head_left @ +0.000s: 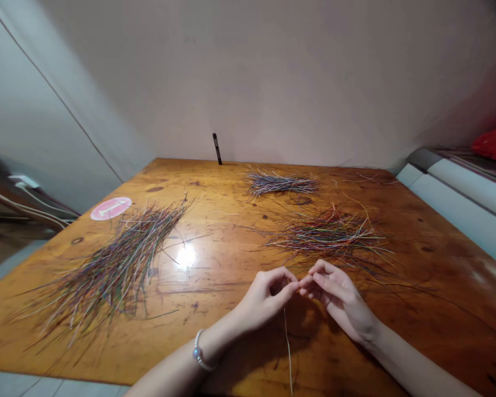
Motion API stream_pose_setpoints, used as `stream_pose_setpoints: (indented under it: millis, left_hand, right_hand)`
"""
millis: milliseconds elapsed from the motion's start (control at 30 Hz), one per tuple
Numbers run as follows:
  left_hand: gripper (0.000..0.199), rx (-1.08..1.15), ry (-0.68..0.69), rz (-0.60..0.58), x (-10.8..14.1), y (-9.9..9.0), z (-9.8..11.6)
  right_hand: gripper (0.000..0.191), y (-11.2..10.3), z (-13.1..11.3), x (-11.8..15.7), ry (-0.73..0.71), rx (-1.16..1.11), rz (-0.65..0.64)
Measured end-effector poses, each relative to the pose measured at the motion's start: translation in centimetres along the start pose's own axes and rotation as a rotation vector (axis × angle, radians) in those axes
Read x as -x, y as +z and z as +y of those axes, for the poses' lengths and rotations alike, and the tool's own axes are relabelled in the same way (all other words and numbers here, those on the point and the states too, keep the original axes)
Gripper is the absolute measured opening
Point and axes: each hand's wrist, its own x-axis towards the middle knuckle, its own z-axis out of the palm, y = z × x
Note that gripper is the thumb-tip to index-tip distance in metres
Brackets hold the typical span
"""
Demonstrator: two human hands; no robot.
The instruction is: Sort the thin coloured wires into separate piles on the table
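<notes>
My left hand, with a beaded bracelet on its wrist, pinches thumb to index finger. A thin pale wire hangs down below these fingertips. My right hand meets the left at the fingertips, its thumb and fingers drawn together; whatever lies between them is too small to make out. Just beyond both hands lies a loose pile of multicoloured wires, many of them red and yellow. Another large heap of coloured wires spreads across the table's left side.
At the back lies a bundle of bluish and white wires. A black marker stands upright by the wall. A pink oval marked with a white 1 lies at the left edge of the wooden table. Stray wires lie to the right.
</notes>
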Motion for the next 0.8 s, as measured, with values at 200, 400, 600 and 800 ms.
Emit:
stream_pose_setpoints:
  millis: [200, 400, 600, 800]
  left_hand:
    - [0.031, 0.217, -0.073, -0.026, -0.3, -0.3, 0.0]
    - [0.032, 0.416, -0.182, -0.071, -0.7, -0.9, -0.7]
    - [0.025, 0.526, -0.224, -0.105, -0.6, -1.0, -0.8]
    - [0.028, 0.520, -0.254, -0.127, -0.4, -1.0, -0.7]
  right_hand:
    - [0.014, 0.1, -0.1, 0.2, -0.027, 0.024, -0.039]
    - [0.010, -0.2, -0.2, 0.5, -0.151, 0.181, -0.109]
    - [0.013, -0.4, 0.5, 0.6, -0.361, 0.523, -0.080]
    - [0.026, -0.9, 1.0, 0.8, -0.534, 0.726, 0.004]
